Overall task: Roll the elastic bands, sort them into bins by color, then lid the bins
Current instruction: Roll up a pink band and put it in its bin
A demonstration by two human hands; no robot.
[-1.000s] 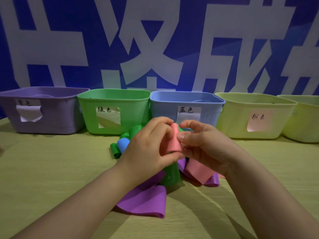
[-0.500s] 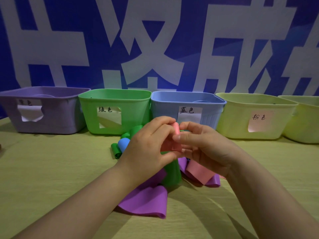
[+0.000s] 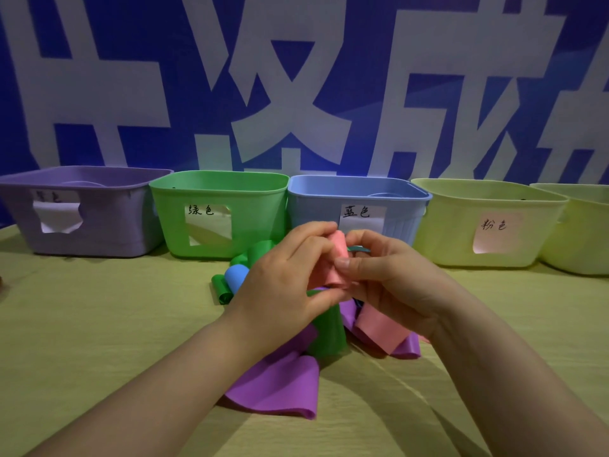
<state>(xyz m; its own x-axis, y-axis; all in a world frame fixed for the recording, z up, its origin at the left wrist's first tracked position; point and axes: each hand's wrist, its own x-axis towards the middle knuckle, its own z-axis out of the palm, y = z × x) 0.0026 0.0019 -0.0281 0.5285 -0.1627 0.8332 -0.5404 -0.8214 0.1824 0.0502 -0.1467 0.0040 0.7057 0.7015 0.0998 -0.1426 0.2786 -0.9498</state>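
Here we pinch a partly rolled pink band (image 3: 338, 260) between both hands: our left hand (image 3: 281, 291) curls round its left side, our right hand (image 3: 395, 285) grips its right, in front of the blue bin (image 3: 329, 194), above loose bands (image 3: 280, 387).

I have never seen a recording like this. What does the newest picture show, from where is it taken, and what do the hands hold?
No machine here: a person works with bare hands, and a camera worn on the head looks forward and down. The left hand and the right hand pinch a partly rolled pink band between their fingers. Below them on the table lie a purple band and a green band, with a blue roll and a green roll beside. Behind stands a row of bins: a purple bin, a green bin, a blue bin, a pale yellow bin and a second yellow bin.
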